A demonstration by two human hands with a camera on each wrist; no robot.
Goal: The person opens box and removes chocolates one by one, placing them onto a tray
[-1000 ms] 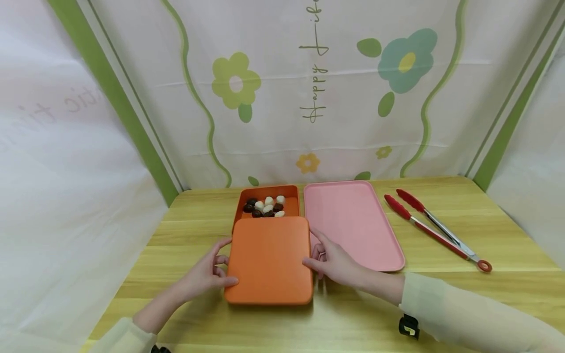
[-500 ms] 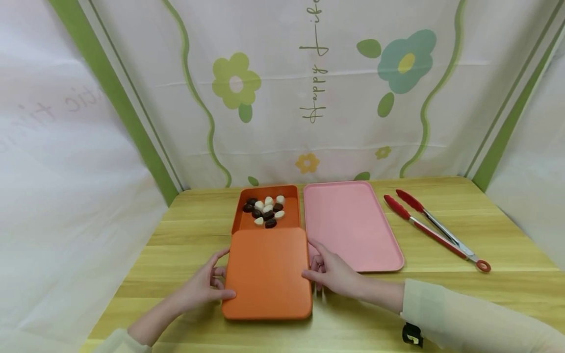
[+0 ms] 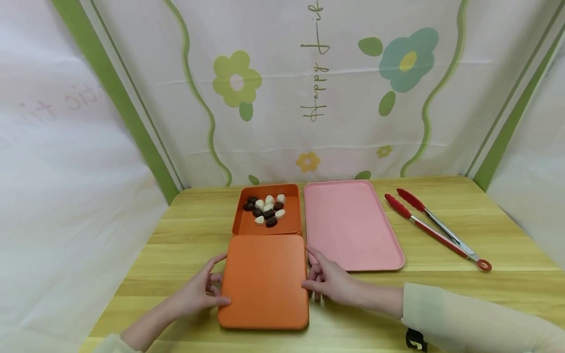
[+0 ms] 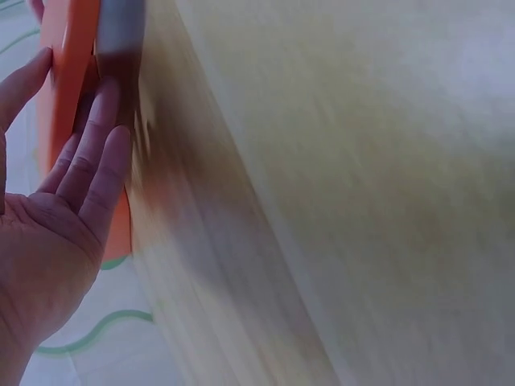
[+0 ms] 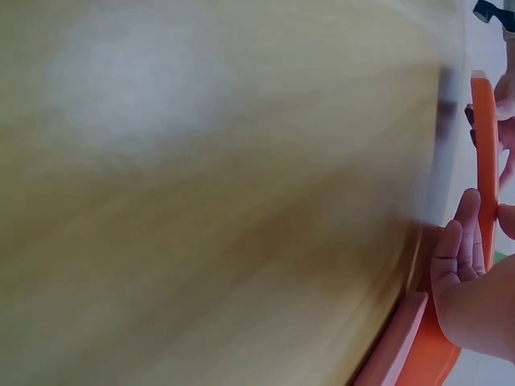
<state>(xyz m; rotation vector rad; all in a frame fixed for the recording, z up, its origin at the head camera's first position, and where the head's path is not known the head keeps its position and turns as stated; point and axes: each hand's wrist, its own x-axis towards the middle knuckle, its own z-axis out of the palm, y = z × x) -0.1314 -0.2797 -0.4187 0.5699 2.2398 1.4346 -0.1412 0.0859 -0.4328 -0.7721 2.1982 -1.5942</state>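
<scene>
- The orange lid (image 3: 265, 284) is at lower centre of the frame, just in front of the open orange box (image 3: 291, 223) holding dark and white pieces (image 3: 268, 214).
- Left hand (image 3: 192, 294) and right hand (image 3: 333, 285) grip its opposite sides, thumbs above, other fingers below or against the edge.
- The lid's far edge looks very near the box's front wall; catching there could jolt the box and scatter the pieces.
- Uneven lift between the hands, or a light thumb pinch, could tip or drop the lid.
- The right fingers sit close to the pink tray (image 3: 353, 225), right of centre, and might nudge it.
- "Happy" reads sideways on the patterned cloth (image 3: 273, 137), top centre; the next word is cut off. Faint reversed letters at upper left are only partly legible. No brand can be made out.
</scene>
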